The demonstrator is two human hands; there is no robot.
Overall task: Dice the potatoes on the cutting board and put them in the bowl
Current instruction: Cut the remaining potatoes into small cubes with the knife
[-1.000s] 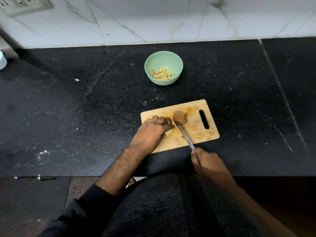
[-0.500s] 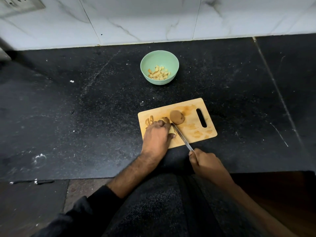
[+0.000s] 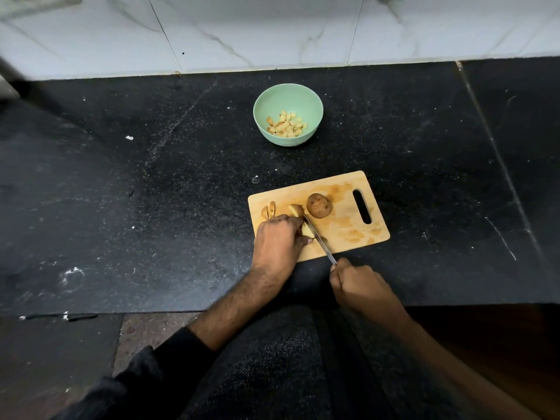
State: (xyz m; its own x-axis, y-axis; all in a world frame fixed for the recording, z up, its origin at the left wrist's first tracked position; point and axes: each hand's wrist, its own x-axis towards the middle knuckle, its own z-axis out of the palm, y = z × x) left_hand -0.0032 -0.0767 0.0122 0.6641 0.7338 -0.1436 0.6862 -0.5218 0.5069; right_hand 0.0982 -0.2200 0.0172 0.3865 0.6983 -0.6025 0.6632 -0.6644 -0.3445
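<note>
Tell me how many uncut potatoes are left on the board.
1: a whole potato on the cutting board, beside the knife tip. The left hand holds a cut piece and may hide more.

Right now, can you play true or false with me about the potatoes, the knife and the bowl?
1. The green bowl already has potato cubes in it. True.
2. The right hand holds the knife. True.
3. The bowl sits on the cutting board. False: it stands apart on the black counter.
4. The left hand is idle. False: it holds the potato piece being cut.
5. An uncut potato lies on the board. True.
</note>
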